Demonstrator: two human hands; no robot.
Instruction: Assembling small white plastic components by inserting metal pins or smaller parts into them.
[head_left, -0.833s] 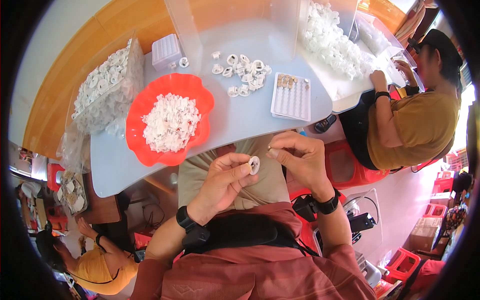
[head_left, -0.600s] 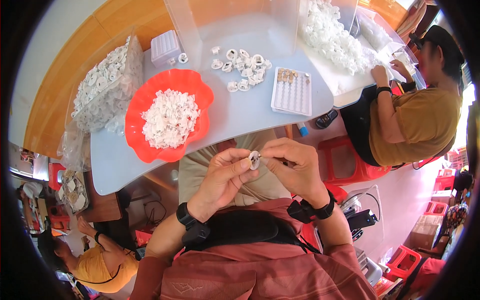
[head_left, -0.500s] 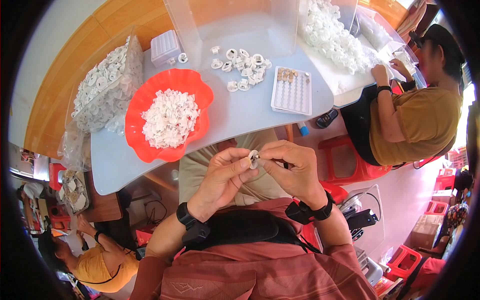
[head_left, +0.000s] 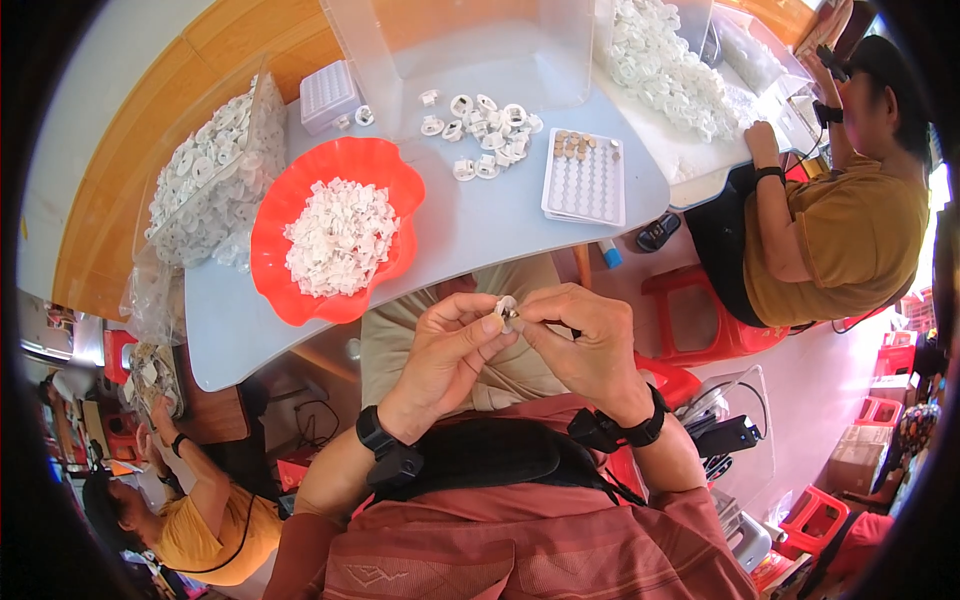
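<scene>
Over my lap, in front of the table edge, my left hand pinches a small round white plastic part between thumb and fingers. The part has a dark opening facing right. The fingertips of my right hand are closed at that opening; a tiny dark piece shows there, too small to name. Up on the table, similar white plastic parts lie in a loose cluster. A white tray with rows of hollows holds several small brownish pieces at its far end.
A red scalloped bowl full of small white pieces stands on the blue-grey table. Clear bins of white parts are at left and far right. Two co-workers sit at right and lower left. A red stool stands at right.
Both my hands stay almost in place, with the part turned slightly. The right co-worker has raised one hand towards the head; the lower-left co-worker has shifted an arm.
</scene>
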